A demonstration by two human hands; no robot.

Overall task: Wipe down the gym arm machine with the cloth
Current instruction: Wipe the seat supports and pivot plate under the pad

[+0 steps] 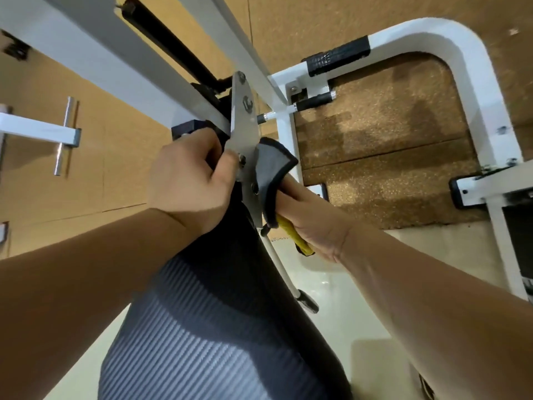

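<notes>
The gym arm machine has a white steel frame (473, 90) and a black ribbed pad (207, 327) running down the middle of the view. A bare metal bracket plate (243, 134) with bolts joins the frame bars at the pad's top. My left hand (187, 180) grips the top of the pad beside the plate, thumb against the plate. My right hand (308, 217) holds a grey cloth (272, 166) with a black hem and a yellow underside, pressed against the plate's right side.
Brown speckled rubber flooring (383, 140) lies under the frame, pale tile floor (331, 287) nearer me. A black handle grip (339, 59) sits on the curved white bar. A thin white rod with a black knob (307, 303) runs beside the pad. Another white bar with a steel peg (65, 140) stands at left.
</notes>
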